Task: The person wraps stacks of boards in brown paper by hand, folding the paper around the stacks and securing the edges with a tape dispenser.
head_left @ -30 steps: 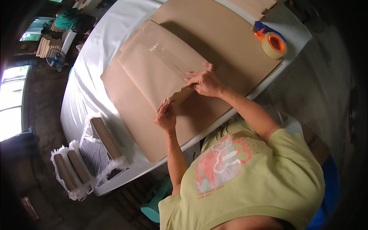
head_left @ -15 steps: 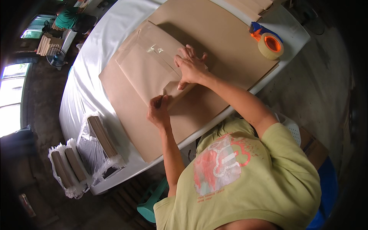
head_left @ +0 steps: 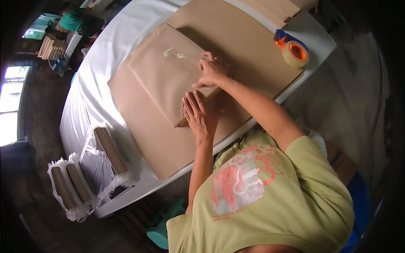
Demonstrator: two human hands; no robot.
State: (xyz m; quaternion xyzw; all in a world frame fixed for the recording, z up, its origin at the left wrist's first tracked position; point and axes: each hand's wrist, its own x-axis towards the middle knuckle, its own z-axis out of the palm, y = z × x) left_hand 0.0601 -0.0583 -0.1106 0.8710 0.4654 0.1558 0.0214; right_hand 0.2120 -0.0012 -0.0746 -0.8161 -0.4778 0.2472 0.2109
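Two hands on a brown paper parcel.
The parcel (head_left: 158, 76) lies on a large brown sheet (head_left: 257, 46) atop the white surface (head_left: 90, 80). The left hand (head_left: 198, 117), open with fingers straight, touches its near end; the right hand (head_left: 214, 71), open with bent fingers, rests on its right side. A tape roll (head_left: 290, 61) sits beyond.

The left hand (head_left: 199, 116) points toward 11 o'clock, fingers nearly straight, while the right hand (head_left: 213, 72), fingers bent, ends a forearm (head_left: 259, 103) slanting toward 10 o'clock.
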